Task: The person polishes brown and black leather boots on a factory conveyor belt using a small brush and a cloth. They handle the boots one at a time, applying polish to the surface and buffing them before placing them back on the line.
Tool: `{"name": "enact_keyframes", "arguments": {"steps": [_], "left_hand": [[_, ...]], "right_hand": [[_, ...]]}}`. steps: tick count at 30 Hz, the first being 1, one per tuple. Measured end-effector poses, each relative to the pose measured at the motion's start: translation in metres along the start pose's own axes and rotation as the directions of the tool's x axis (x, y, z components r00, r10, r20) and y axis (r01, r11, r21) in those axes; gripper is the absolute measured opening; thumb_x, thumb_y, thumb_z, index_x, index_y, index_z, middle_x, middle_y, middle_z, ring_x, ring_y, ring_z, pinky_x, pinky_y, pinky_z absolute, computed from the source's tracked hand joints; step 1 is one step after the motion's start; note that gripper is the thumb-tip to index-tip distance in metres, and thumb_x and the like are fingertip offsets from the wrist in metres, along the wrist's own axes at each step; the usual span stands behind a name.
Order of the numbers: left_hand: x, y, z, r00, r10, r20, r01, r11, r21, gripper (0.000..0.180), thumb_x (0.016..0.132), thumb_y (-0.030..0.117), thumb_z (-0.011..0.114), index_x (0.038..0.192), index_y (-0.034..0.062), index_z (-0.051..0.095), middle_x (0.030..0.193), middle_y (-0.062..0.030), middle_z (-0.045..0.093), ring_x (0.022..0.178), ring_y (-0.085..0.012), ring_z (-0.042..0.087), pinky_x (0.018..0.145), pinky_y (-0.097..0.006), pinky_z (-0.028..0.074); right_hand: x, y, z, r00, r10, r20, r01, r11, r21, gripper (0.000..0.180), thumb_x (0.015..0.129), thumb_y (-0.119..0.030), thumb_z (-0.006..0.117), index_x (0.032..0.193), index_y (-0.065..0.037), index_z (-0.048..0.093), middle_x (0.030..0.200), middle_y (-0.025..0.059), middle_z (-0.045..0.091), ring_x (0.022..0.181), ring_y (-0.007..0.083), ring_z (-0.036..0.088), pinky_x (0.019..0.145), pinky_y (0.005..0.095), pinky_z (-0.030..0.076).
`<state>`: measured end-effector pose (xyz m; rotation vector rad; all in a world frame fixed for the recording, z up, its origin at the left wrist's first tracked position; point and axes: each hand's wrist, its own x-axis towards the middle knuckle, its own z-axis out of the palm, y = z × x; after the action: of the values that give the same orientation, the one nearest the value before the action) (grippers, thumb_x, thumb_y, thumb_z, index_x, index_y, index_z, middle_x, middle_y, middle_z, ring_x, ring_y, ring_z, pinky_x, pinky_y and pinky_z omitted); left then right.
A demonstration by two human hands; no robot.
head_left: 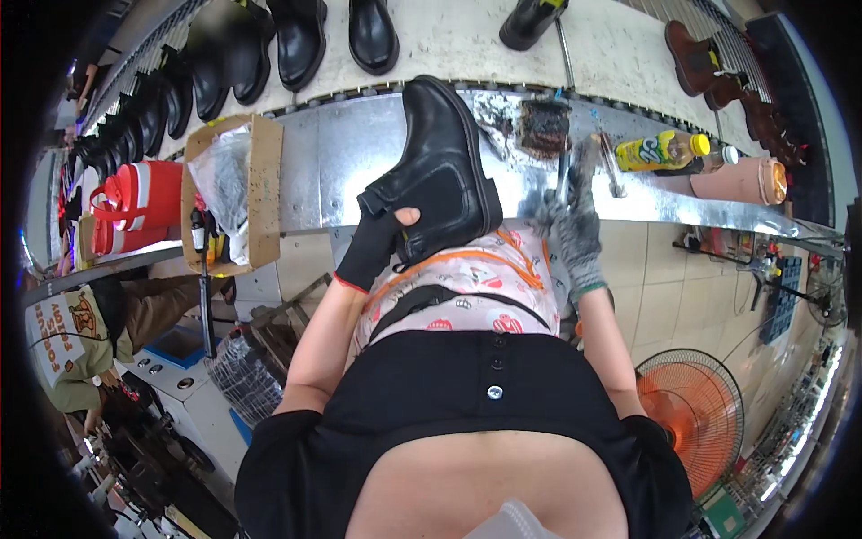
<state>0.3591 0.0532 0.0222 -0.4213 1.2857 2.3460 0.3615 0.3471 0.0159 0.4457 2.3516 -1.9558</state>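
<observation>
A black ankle boot (pixel 435 166) with elastic side panels lies tilted over the metal ledge, its toe pointing away from me. My left hand (pixel 373 247), in a black glove with a bare thumb tip, is closed on the boot near its top opening. To the right of the boot, my right hand (pixel 575 235) wears a grey knit glove. It appears closed around a thin-handled tool (pixel 564 175), whose far end reaches a dark, crusted block (pixel 544 126). The gloved fingers partly hide the tool, so its kind is unclear.
A cardboard box (pixel 266 193) holding plastic bags stands left, beside a red jug (pixel 148 193). Yellow-capped bottle (pixel 660 151) and pink tumbler (pixel 736 180) stand right on the metal ledge (pixel 346 148). Beyond runs a conveyor (pixel 449 45) with several boots. An orange fan (pixel 691 418) stands low right.
</observation>
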Motion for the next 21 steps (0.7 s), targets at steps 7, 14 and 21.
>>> {"name": "enact_keyframes", "arguments": {"steps": [7,14,21], "left_hand": [[0.009,0.033,-0.03,0.894,0.373,0.249,-0.438,0.608,0.663,0.059,0.073,0.011,0.072,0.125,-0.0012,0.049,0.116,-0.011,0.06,0.105,-0.0172,0.057,0.094,-0.03,0.043],[0.006,0.04,-0.038,0.897,0.349,0.271,-0.407,0.413,0.815,0.084,0.069,0.02,0.076,0.138,0.0033,0.032,0.121,-0.0137,0.058,0.11,-0.019,0.057,0.093,-0.031,0.044],[0.005,0.044,-0.022,0.855,0.404,0.325,-0.465,0.318,0.826,0.08,0.067,0.019,0.075,0.136,0.0052,0.036,0.119,-0.0133,0.059,0.103,-0.0215,0.062,0.087,-0.031,0.048]], "right_hand": [[-0.006,0.006,0.021,0.982,-0.145,-0.118,0.172,0.947,0.27,0.059,0.084,0.005,0.05,0.138,-0.006,0.028,0.077,0.0029,0.053,0.058,0.009,0.05,0.051,0.0242,0.043],[0.007,0.02,0.015,0.987,-0.109,-0.119,0.104,0.993,-0.05,0.054,0.089,0.0,0.049,0.138,-0.005,0.029,0.081,0.0031,0.053,0.065,0.0082,0.051,0.058,0.0228,0.045],[0.0,0.06,0.011,0.977,-0.021,-0.213,-0.03,0.972,-0.232,0.044,0.081,-0.021,0.066,0.117,0.0,0.052,0.102,0.0178,0.061,0.094,0.0285,0.06,0.082,0.0363,0.047]]}}
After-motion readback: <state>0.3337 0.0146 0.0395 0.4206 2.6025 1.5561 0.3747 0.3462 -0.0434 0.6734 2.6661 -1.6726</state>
